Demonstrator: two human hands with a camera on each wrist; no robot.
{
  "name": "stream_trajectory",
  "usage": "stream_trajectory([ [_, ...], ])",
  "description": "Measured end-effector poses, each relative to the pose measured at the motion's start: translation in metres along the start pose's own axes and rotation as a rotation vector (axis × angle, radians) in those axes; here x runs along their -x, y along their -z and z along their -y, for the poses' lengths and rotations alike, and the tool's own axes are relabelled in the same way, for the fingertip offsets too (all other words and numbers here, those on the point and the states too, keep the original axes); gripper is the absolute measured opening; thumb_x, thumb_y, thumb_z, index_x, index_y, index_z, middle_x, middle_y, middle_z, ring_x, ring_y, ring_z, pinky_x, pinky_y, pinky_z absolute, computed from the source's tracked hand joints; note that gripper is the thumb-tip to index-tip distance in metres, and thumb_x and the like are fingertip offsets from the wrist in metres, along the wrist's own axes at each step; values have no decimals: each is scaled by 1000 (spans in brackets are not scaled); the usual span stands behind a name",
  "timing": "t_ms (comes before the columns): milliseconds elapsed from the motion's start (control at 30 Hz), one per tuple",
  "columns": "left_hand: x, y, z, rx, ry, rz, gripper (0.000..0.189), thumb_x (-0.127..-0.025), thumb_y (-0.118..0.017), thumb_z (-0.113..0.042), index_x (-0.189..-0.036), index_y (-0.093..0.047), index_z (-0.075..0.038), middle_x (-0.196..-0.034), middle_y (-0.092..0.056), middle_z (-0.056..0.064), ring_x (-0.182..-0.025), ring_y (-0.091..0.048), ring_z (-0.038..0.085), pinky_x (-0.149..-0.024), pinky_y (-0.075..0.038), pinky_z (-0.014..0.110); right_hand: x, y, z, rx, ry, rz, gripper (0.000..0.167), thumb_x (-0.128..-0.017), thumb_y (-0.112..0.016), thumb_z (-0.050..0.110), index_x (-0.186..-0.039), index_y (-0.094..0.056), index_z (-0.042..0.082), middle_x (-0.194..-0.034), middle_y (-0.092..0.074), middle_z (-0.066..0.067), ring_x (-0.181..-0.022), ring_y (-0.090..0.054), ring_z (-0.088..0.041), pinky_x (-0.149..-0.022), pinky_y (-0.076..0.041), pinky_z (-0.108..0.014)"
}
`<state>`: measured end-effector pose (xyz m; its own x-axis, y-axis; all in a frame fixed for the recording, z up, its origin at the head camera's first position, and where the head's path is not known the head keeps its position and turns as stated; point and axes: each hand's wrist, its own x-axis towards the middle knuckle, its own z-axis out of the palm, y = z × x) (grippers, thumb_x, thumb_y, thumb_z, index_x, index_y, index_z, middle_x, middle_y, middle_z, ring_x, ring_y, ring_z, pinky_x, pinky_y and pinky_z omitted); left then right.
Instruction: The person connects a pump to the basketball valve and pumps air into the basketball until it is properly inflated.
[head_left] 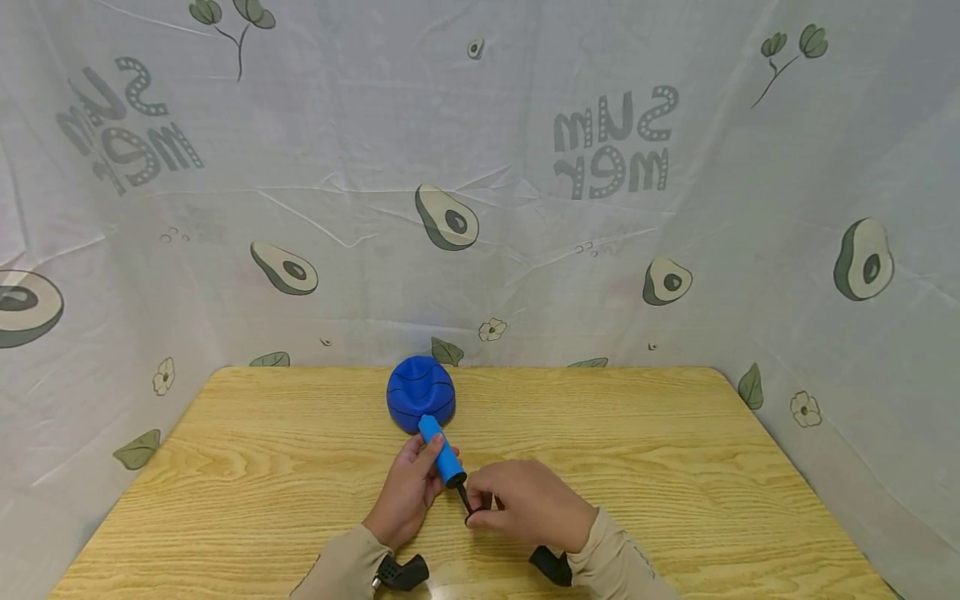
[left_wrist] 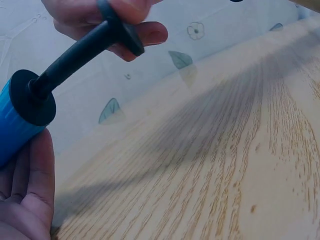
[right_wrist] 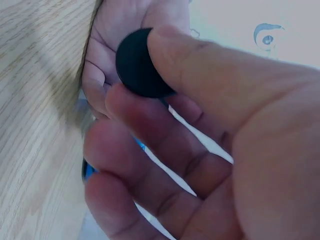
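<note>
A dented blue ball (head_left: 421, 392) with dark seam lines sits toward the back of the table. The tip end of a blue hand pump (head_left: 442, 452) meets the ball's near side; whether a needle sits in the ball is hidden. My left hand (head_left: 408, 487) grips the pump's barrel, fingers curled beneath it in the left wrist view. With thumb and fingers, my right hand (head_left: 528, 504) pinches the black disc-shaped handle (right_wrist: 142, 65) of the plunger. The black plunger rod (left_wrist: 75, 60) is pulled partly out of the barrel.
A wooden table (head_left: 637, 442) lies under both hands. Behind it and at the sides hangs a pale cloth (head_left: 525, 250) printed with avocados, leaves and flowers. Black straps (head_left: 402, 573) sit at the wrists, by the beige sleeves.
</note>
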<state>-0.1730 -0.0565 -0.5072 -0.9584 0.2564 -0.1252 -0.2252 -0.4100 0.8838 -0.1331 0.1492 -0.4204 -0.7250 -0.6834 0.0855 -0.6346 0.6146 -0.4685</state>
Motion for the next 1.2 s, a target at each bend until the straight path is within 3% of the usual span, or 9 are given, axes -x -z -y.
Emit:
stream_trajectory([
  [267,1,-2,-1,-45,12,42,68,-109,-53,-40,-153,-24,5,-118,-59,9,-109,-64,16,-91,-56,25,-1,-2,-1,34,-17,-52,23,-90,-83,32,-82,-61,27,-77,-61,21,-62,-48,7,-54,-41,-15],
  [433,1,-2,0,-70,15,63,69,-109,-54,-39,-154,-24,5,-120,-58,11,-111,-64,19,-92,-57,27,-1,-2,-2,31,-23,-66,25,-89,-83,32,-80,-61,27,-75,-59,21,-61,-47,7,-53,-40,-16],
  [933,-1,2,1,-119,17,141,65,-110,-53,-36,-148,-29,12,-121,-57,11,-113,-63,21,-95,-57,30,-1,-4,-4,37,-43,-46,25,-90,-82,31,-79,-60,27,-75,-58,21,-60,-46,6,-53,-39,-17],
  [1200,-1,0,1,-115,30,129,62,-110,-54,-37,-144,-32,9,-118,-56,8,-113,-63,22,-96,-56,30,-3,-3,-4,69,-42,-33,25,-90,-83,31,-80,-61,26,-74,-55,21,-60,-45,5,-53,-39,-16],
])
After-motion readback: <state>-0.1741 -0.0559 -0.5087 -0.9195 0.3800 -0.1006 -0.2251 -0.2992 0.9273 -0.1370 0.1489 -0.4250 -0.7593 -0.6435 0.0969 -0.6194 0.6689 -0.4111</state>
